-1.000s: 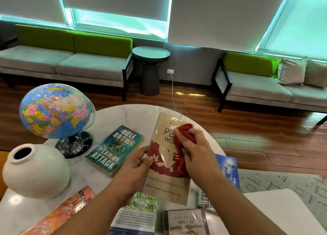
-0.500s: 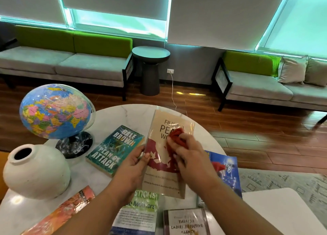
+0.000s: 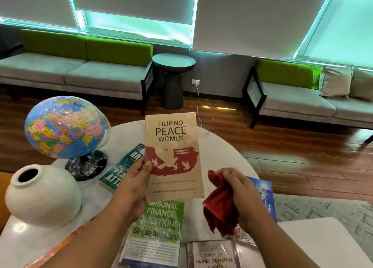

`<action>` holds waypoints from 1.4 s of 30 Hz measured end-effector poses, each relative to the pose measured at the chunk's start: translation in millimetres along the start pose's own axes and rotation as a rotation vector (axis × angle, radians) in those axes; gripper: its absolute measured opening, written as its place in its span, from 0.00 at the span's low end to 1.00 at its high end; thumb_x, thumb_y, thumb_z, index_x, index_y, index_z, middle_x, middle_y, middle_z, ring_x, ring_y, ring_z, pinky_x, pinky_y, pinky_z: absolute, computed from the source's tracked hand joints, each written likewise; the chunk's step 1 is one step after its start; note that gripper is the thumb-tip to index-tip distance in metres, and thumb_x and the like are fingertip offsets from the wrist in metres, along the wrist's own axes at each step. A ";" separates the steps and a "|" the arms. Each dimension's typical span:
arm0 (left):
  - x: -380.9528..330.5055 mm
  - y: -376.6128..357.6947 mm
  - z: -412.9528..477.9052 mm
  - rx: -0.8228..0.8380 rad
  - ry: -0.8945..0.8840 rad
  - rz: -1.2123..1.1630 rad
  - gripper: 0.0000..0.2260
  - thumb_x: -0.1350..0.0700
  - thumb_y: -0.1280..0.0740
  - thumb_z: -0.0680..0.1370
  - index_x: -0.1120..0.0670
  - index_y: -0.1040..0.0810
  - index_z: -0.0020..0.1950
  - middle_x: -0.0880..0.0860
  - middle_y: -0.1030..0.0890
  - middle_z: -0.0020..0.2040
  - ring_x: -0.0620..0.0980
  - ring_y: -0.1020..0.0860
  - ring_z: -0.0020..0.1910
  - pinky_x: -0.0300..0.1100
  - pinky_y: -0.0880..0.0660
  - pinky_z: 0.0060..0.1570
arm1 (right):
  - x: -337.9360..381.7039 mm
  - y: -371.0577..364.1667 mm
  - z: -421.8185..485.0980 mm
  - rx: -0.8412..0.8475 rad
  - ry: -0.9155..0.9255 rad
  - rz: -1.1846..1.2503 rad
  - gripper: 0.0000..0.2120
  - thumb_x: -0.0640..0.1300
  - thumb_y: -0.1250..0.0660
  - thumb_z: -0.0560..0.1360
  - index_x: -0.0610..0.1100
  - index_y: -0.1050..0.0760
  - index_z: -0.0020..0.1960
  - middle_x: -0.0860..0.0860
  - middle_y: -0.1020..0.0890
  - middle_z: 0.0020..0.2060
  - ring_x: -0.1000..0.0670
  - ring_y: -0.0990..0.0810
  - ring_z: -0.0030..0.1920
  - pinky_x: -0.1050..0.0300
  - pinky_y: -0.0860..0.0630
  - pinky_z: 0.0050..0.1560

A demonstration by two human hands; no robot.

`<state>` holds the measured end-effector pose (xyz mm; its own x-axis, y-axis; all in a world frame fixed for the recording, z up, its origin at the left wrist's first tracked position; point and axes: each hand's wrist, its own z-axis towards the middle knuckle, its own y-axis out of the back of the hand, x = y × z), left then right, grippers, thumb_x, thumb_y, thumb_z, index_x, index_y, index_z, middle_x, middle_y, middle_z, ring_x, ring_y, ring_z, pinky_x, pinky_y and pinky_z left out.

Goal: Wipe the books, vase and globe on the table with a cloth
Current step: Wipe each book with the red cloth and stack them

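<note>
A: What do the hands do at this moment?

B: The left hand (image 3: 133, 187) holds the beige book (image 3: 173, 146) by its left edge, with the thumb on the front cover. The book is lifted above the desk (image 3: 218, 146), with its cover toward the camera. The right hand (image 3: 242, 197) grips the red cloth (image 3: 220, 209), bunched, just beside the lower right corner of the book but apart from it.

A: And the other things to wipe?

B: The globe (image 3: 64, 128) and the vase (image 3: 42, 195) stand at the left of the desk, close together; whether they touch, I cannot tell. The teal book (image 3: 123, 167), the green book (image 3: 161, 227) and the blue book (image 3: 264, 195) lie flat on the desk, under and around the hands.

A: What could go wrong from here?

B: I think the grip is the weak point. The book is held at one edge only, so a firm stroke of the cloth may turn it in the fingers or push it out, and it would drop on the books below. Also, part of the cloth hangs loose under the hand and may drag over the green book. Later, a forearm reaching to the left may bump the globe, which stands on a small base and looks easy to tip.
</note>
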<state>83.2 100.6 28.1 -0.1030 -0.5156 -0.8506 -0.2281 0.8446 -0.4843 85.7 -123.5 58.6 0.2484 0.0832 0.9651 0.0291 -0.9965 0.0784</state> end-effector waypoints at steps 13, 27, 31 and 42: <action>2.8 -0.7 12.0 -0.020 0.125 0.004 0.12 0.54 0.39 0.80 0.53 0.24 0.62 0.58 0.16 0.51 0.55 0.16 0.45 0.48 0.19 0.36 | -4.0 -7.5 5.5 0.475 -0.298 0.143 0.15 0.40 0.31 0.74 0.43 0.21 0.60 0.45 0.16 0.51 0.52 0.20 0.39 0.58 0.22 0.41; 49.8 -11.2 65.5 -0.049 0.467 0.558 0.08 0.64 0.40 0.81 0.60 0.21 0.49 0.59 0.17 0.50 0.54 0.20 0.47 0.47 0.23 0.46 | -43.8 -5.7 100.3 0.003 -0.458 -0.031 0.05 0.32 0.35 0.74 0.35 0.20 0.46 0.42 0.20 0.30 0.47 0.24 0.28 0.57 0.25 0.32; 63.2 -12.8 86.6 -0.083 0.483 0.604 0.07 0.60 0.38 0.80 0.57 0.20 0.51 0.56 0.15 0.48 0.54 0.18 0.47 0.47 0.21 0.46 | -61.3 -9.1 132.0 -0.011 -0.346 -0.240 0.13 0.37 0.33 0.73 0.45 0.21 0.57 0.45 0.15 0.40 0.47 0.18 0.38 0.54 0.20 0.41; 69.8 -13.3 123.6 -0.017 0.434 0.820 0.09 0.57 0.41 0.81 0.51 0.23 0.57 0.50 0.18 0.53 0.48 0.22 0.55 0.41 0.30 0.47 | -72.1 -22.8 158.0 0.071 -0.382 -0.334 0.19 0.38 0.36 0.76 0.51 0.26 0.66 0.52 0.16 0.49 0.52 0.18 0.46 0.59 0.22 0.51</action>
<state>198.7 71.2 -50.1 -0.5909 0.2305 -0.7731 0.0622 0.9685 0.2412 220.1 -105.5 -52.2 0.5503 0.4079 0.7286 0.2303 -0.9129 0.3371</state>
